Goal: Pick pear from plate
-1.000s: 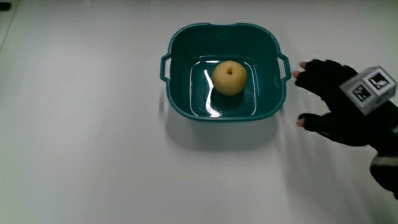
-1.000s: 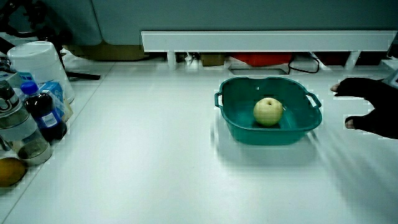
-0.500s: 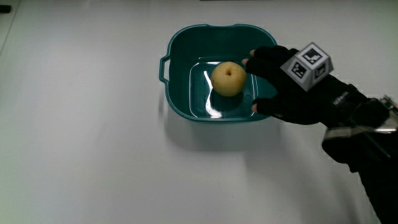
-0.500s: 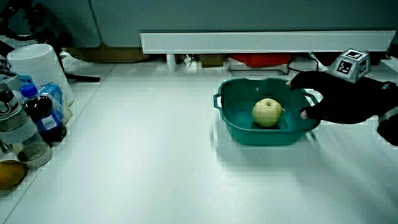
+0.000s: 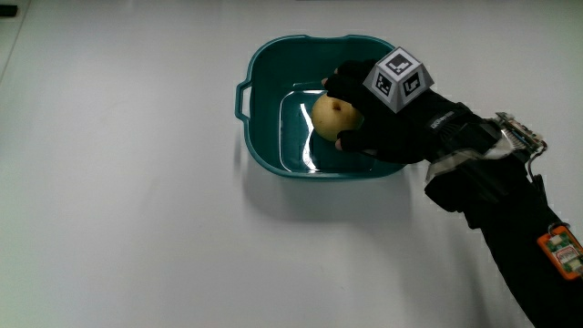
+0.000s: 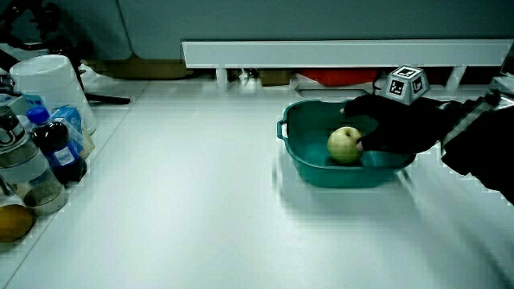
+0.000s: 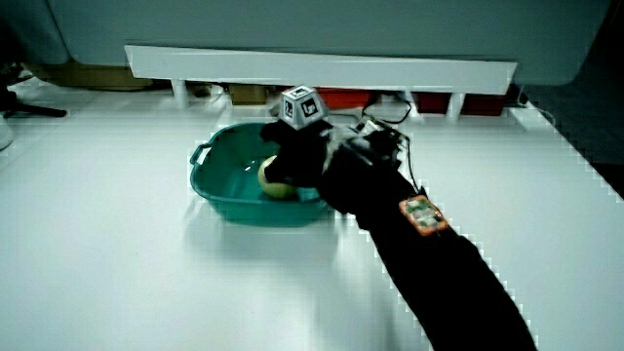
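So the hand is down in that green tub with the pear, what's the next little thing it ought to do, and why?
Probably close the fingers fully on the pear and lift it straight up. The hand is already inside the teal basin, fingers curled around the fruit, but the pear sits on the basin floor, and the raised walls mean it should rise before moving away.
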Available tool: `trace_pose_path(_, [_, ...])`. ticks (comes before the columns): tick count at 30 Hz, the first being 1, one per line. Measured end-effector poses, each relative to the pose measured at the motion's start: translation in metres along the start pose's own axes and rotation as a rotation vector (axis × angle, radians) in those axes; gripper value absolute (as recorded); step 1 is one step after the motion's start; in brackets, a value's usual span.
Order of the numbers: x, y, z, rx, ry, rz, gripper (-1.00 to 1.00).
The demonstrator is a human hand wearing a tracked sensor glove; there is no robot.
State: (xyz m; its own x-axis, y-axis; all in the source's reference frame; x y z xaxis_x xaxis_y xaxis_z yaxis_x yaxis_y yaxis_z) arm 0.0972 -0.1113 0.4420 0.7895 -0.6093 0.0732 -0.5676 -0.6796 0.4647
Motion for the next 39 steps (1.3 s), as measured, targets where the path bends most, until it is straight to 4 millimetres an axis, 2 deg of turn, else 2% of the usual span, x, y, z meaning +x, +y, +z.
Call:
trace_pose_path(8, [-0.006,0.015,-0.013,-0.068,-0.012,0.010,0.00])
trace_pose_path(16, [-0.009,0.020,-0.017,-0.080,-0.027,0.003,0.00])
trace_pose_path(23, [-0.009,0.024,-0.026,-0.103,-0.055,-0.009,0.29])
trace_pose_path(39, [-0.008,0.022,-0.023,-0.016,-0.035,-0.032,0.96])
